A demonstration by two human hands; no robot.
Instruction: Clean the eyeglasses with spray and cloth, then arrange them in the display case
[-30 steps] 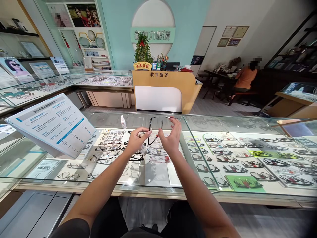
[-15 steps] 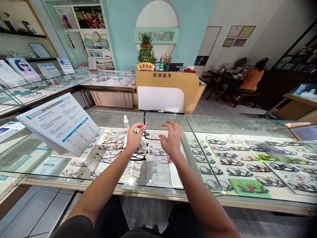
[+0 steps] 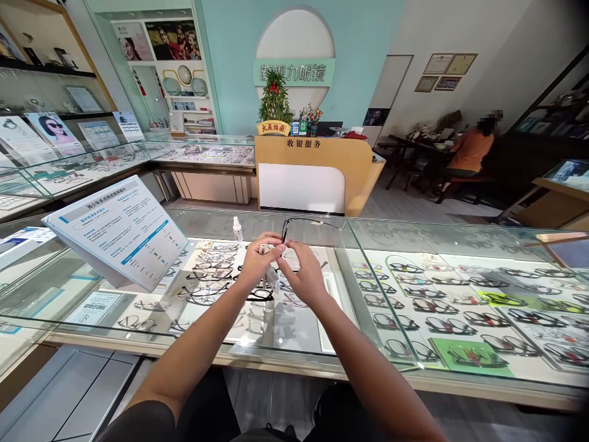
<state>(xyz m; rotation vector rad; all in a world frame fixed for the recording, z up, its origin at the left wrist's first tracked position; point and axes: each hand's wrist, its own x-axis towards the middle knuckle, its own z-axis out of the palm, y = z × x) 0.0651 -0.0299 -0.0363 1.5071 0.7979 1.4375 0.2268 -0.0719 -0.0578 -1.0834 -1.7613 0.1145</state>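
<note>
Both my hands meet above the glass display counter (image 3: 294, 334). My left hand (image 3: 258, 263) is closed on a pale cloth and pinches the black-framed glasses (image 3: 307, 222) at one end. My right hand (image 3: 301, 271) is closed too, its fingertips pressed against the same spot by the left fingers. The frame's thin black temple sticks out to the right past my hands. A small white spray bottle (image 3: 237, 229) stands on the glass just left of my hands.
Rows of spectacle frames (image 3: 460, 307) lie under the glass. A tilted information sign (image 3: 122, 230) stands at the left. Beyond are a wooden cashier desk (image 3: 315, 172) with a plant and a seated person in orange (image 3: 469, 153) at the right.
My right hand let go of the frame's far side, hovered open, then came in to meet the left hand. The glasses turned and dropped slightly.
</note>
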